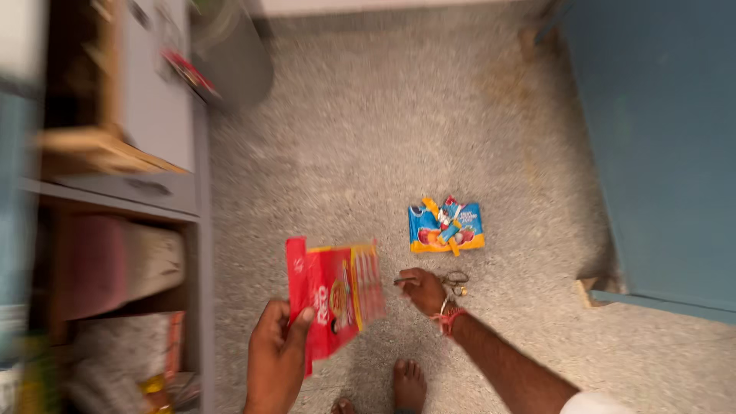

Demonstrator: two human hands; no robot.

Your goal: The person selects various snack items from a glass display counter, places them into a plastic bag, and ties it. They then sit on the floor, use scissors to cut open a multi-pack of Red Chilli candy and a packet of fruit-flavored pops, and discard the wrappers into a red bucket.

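My left hand (276, 345) grips the lower left edge of a red and yellow packet (337, 295) and holds it up over the floor. My right hand (423, 290), with red thread and a bangle at the wrist, is closed around a small pair of scissors (452, 282); the metal handles stick out to the right of the fingers. A blue, orange and red packet (446, 226) lies flat on the floor just beyond the right hand. My bare feet (406, 383) show at the bottom edge.
The speckled grey floor (383, 130) stretches ahead. On the left stands a grey shelving unit (165, 123) with sacks and packets (123, 264) on lower shelves. A grey bin (230, 46) stands at the top. A blue door or panel (667, 146) is on the right.
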